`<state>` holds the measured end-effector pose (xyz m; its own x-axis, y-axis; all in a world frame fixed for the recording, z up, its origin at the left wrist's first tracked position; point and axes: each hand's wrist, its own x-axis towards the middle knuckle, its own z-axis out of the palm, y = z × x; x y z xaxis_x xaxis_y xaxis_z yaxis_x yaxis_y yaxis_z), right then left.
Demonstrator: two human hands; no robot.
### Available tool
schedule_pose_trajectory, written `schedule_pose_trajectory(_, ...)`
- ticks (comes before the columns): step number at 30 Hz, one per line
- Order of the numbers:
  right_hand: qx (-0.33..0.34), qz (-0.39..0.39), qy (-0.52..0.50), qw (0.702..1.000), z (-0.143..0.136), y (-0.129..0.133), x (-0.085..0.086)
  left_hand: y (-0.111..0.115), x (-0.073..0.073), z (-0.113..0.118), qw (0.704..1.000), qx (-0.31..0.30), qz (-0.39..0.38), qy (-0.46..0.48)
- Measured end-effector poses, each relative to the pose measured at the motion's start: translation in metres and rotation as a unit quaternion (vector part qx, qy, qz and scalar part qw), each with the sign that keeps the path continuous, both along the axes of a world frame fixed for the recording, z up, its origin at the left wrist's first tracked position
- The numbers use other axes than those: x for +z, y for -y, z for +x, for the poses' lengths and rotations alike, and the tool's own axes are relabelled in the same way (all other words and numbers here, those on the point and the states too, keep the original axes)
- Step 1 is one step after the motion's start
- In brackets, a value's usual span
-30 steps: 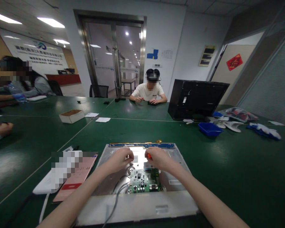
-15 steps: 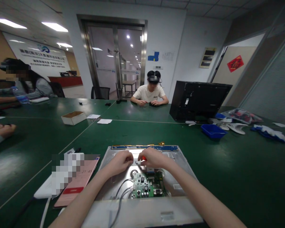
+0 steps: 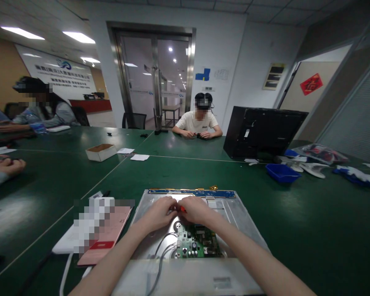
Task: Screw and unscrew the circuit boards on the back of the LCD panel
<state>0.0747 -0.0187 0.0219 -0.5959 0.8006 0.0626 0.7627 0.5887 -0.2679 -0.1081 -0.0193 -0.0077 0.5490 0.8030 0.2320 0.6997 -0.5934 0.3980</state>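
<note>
While the left hand (image 3: 162,211) bends its fingers over the middle of an open metal panel (image 3: 242,213), the right hand (image 3: 195,209) meets it fingertip to fingertip, or very nearly so. The right hand is closed around a small orange piece (image 3: 183,209), mostly hidden by the fingers; whether the left hand grips anything, I cannot tell. The panel lies flat on the green bench (image 3: 203,172), directly in front of the person. Just below the hands, on the nearer side, a green circuit board (image 3: 193,242) sits on the panel, with grey cables (image 3: 160,265) running from its left edge toward the person. A narrow blue strip (image 3: 165,192) lines the panel's far edge. To the left lie a pink flat item (image 3: 115,228) and, partly over it, a white object (image 3: 64,240). Farther off to the right, a blue tray (image 3: 283,174) rests near a black monitor (image 3: 262,133).
</note>
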Motion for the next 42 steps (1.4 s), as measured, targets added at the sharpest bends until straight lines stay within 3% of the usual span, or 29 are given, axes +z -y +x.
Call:
schedule_pose_trajectory(3,-0.005,0.015,-0.056,0.998,0.007,0.003,0.014,0.001,0.001,0.0,1.0,0.005,0.0,0.004)
schedule_pose_trajectory(9,-0.053,0.045,-0.244,0.967,0.045,0.012,0.068,0.007,0.01,0.002,1.0,0.002,-0.01,0.008)
schedule_pose_trajectory(12,-0.085,-0.106,-0.545,0.828,0.065,0.014,0.074,0.009,0.017,0.002,1.0,-0.009,-0.016,0.014)
schedule_pose_trajectory(13,-0.088,-0.161,-0.601,0.778,0.071,0.014,0.07,0.01,0.018,0.002,1.0,-0.015,-0.019,0.014)
schedule_pose_trajectory(15,-0.12,-0.262,-0.647,0.706,0.081,0.014,0.055,0.011,0.021,0.002,0.999,-0.026,-0.027,0.013)
schedule_pose_trajectory(16,-0.134,-0.281,-0.648,0.696,0.085,0.014,0.045,0.011,0.021,0.001,0.999,-0.029,-0.03,0.012)
schedule_pose_trajectory(21,-0.162,-0.324,-0.654,0.664,0.096,0.015,-0.003,0.007,0.015,-0.001,0.999,-0.018,-0.024,0.017)
schedule_pose_trajectory(25,-0.151,-0.36,-0.662,0.64,0.093,0.015,-0.022,0.003,0.008,-0.002,0.999,-0.018,-0.024,0.022)
schedule_pose_trajectory(33,-0.129,-0.377,-0.683,0.612,0.088,0.017,-0.031,-0.004,-0.003,-0.003,0.998,0.0,-0.03,0.051)
schedule_pose_trajectory(42,-0.139,-0.364,-0.688,0.612,0.088,0.016,-0.031,-0.002,0.008,-0.003,0.994,0.018,-0.077,0.071)
